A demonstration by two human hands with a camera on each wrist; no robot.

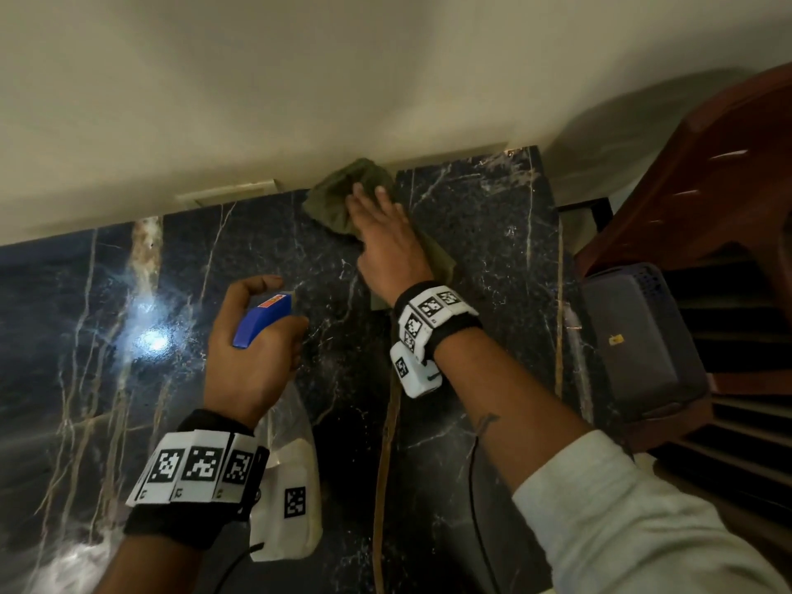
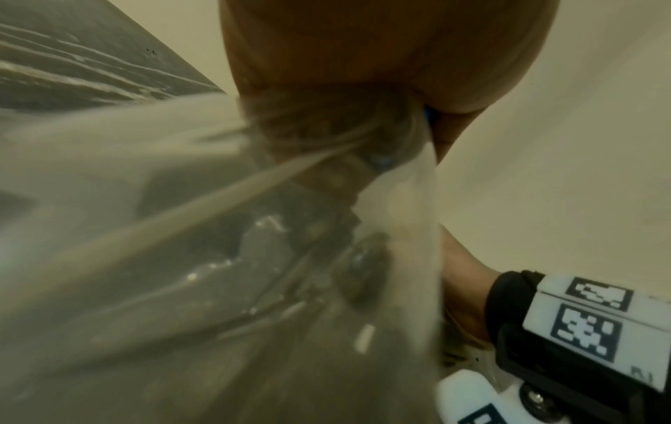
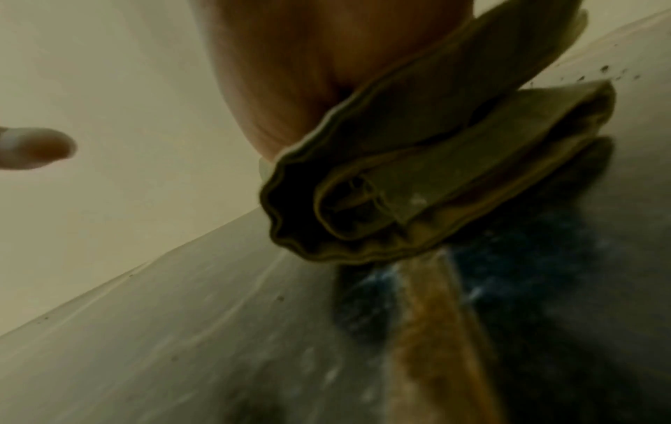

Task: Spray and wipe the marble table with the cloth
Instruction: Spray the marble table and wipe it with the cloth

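Note:
The dark veined marble table [image 1: 480,233] fills the head view and runs back to a pale wall. My right hand [image 1: 381,233] lies flat with straight fingers on a crumpled olive-green cloth [image 1: 343,190], pressing it to the marble at the wall edge. In the right wrist view the folded cloth [image 3: 428,183] is bunched under my palm on the marble [image 3: 181,344]. My left hand [image 1: 253,336] grips a spray bottle with a blue head [image 1: 263,319] above the table, index finger curled over the top. Its clear body [image 2: 217,258] fills the left wrist view, blurred.
A grey plastic box [image 1: 638,340] sits off the table's right edge on a slatted dark-wood piece [image 1: 728,177]. A bright light glare [image 1: 150,340] reflects on the marble at left. The wall [image 1: 300,79] bounds the table's far edge.

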